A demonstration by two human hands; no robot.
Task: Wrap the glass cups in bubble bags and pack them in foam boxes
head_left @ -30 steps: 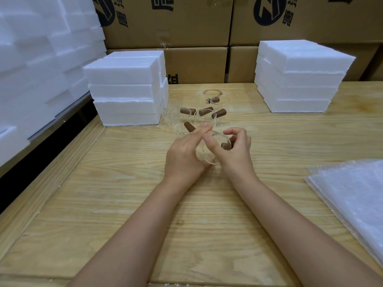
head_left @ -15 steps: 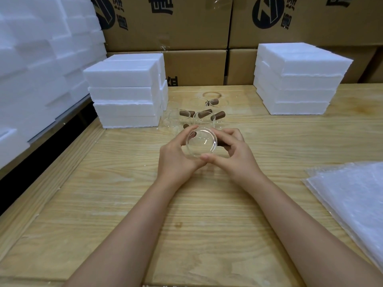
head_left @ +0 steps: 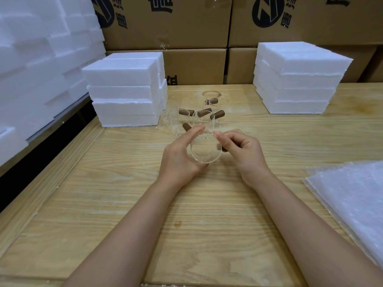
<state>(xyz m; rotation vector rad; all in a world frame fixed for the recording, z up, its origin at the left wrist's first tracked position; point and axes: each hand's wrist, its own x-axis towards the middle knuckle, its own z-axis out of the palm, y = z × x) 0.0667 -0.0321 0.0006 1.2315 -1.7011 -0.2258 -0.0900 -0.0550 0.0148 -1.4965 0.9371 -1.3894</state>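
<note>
Clear glass cup (head_left: 204, 151) with brown handle, tilted, mouth toward camera, above table.

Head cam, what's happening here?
A person holds one glass cup in both bare hands above the wooden table: the left hand cradles its body, the right hand is at the brown handle side. It is not wrapped yet. More glass cups wait behind, between two stacks of foam boxes. The bubble bags lie untouched at the right.

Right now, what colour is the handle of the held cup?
Brown; the handle sticks out of the clear cup. Head view shows it.
</note>
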